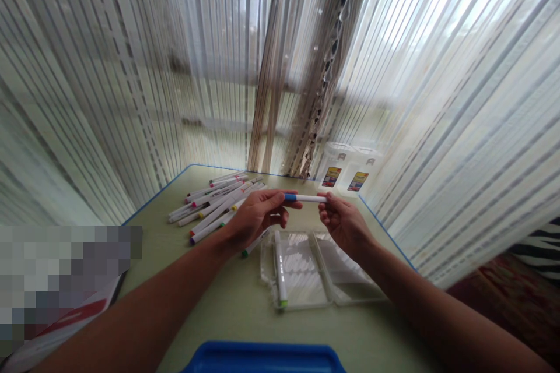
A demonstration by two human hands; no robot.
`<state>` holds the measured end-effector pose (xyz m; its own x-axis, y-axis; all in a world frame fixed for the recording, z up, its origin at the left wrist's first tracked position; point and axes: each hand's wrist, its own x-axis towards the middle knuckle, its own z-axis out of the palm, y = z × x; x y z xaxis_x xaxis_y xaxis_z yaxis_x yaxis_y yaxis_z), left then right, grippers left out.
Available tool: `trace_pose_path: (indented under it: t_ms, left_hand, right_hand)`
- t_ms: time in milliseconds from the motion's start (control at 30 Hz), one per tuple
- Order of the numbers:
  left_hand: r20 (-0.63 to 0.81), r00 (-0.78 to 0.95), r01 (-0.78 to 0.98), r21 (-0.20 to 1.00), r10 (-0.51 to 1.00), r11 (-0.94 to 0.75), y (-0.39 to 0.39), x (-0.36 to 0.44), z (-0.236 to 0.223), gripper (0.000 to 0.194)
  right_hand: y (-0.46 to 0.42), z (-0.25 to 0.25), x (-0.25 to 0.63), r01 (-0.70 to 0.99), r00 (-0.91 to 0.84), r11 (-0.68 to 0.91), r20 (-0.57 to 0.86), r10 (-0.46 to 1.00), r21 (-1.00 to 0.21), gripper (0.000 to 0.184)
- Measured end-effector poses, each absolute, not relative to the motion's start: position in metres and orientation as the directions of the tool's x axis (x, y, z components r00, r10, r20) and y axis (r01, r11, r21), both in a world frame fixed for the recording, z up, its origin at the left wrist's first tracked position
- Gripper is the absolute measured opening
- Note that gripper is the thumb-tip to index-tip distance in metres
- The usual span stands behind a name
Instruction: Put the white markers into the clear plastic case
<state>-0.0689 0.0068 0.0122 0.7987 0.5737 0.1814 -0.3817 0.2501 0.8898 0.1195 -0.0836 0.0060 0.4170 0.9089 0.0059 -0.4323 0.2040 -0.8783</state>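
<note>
A white marker with a blue cap (306,199) is held level above the table between both hands. My left hand (258,213) pinches its blue capped end, and my right hand (343,218) grips the white end. Below them lies an opened clear plastic case (304,280); a white marker with a lime-green end (280,271) rests along the left side of it. Left of my left hand, several white markers (214,210) with coloured ends lie in a loose pile. One marker with a green end (250,249) lies partly hidden beside the case.
Two clear plastic cases with labels (345,169) stand at the table's back right corner. A blue tray edge (266,355) shows at the near side. String curtains (219,70) hang behind the blue-edged table (149,268). A partly pixelated item (83,312) sits at left.
</note>
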Motion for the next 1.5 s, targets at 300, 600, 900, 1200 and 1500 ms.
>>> trace_pose_path:
  t_ms: [300, 600, 900, 1200, 1500]
  left_hand:
    - [0.268, 0.808, -0.350, 0.935, 0.525, 0.062, -0.001, -0.069, 0.016, 0.043]
    - [0.228, 0.724, -0.323, 0.946, 0.651, 0.029, 0.002, -0.066, 0.013, 0.040]
    - [0.179, 0.666, -0.332, 0.940, 0.724, 0.074, 0.003, -0.063, 0.009, 0.035]
    - [0.171, 0.627, -0.252, 0.968, 0.760, -0.010, 0.006, -0.062, 0.005, 0.030]
    - [0.196, 0.617, -0.206, 0.975, 0.762, -0.083, 0.008, -0.062, 0.005, 0.028]
  right_hand:
    - [-0.082, 0.007, 0.119, -0.513, 0.426, 0.157, -0.091, 0.900, -0.844, 0.018]
    - [-0.083, 0.004, 0.119, -0.386, 0.482, 0.225, 0.012, 0.876, -0.895, 0.023]
    - [-0.085, 0.003, 0.118, -0.308, 0.499, 0.277, 0.093, 0.862, -0.910, 0.024]
    - [-0.087, 0.006, 0.112, -0.218, 0.518, 0.304, 0.154, 0.842, -0.927, 0.026]
    - [-0.089, 0.002, 0.111, -0.033, 0.457, 0.324, 0.274, 0.846, -0.945, 0.025]
